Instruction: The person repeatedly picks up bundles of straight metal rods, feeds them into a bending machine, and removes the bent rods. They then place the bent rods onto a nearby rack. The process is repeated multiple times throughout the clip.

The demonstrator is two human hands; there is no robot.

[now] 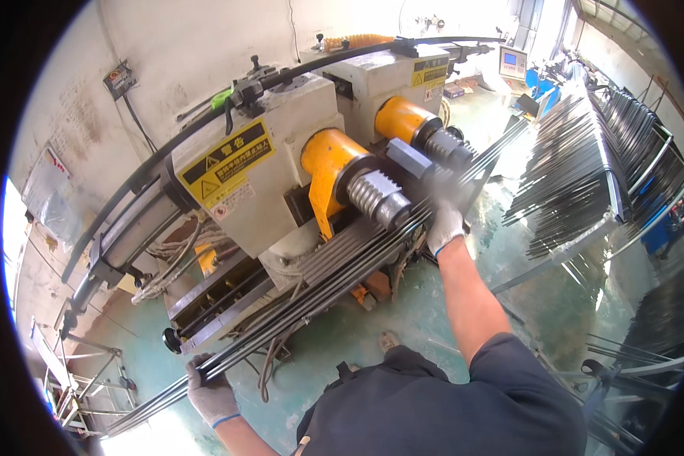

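Observation:
A bundle of long, thin dark metal rods point(311, 302) runs slantwise across the front of a pale machine point(281, 163), from lower left to upper right. Near its left end, my left hand point(210, 397), in a light glove with a blue cuff edge, is closed around the rods. My right hand point(446, 223), gloved alike, is at the rods farther right, beside two threaded steel spindles point(376, 197). Its fingers are smeared and partly hidden, so their grip does not show. More rods lie side by side just beneath the spindles.
Orange cylindrical housings point(334, 154) stick out above the rods. Racks stacked with dark rods point(566, 178) stand at right, with a metal frame rail point(577, 251) along the near side. Loose hoses point(264, 372) hang below the machine. At lower left stands a wheeled metal frame point(91, 380).

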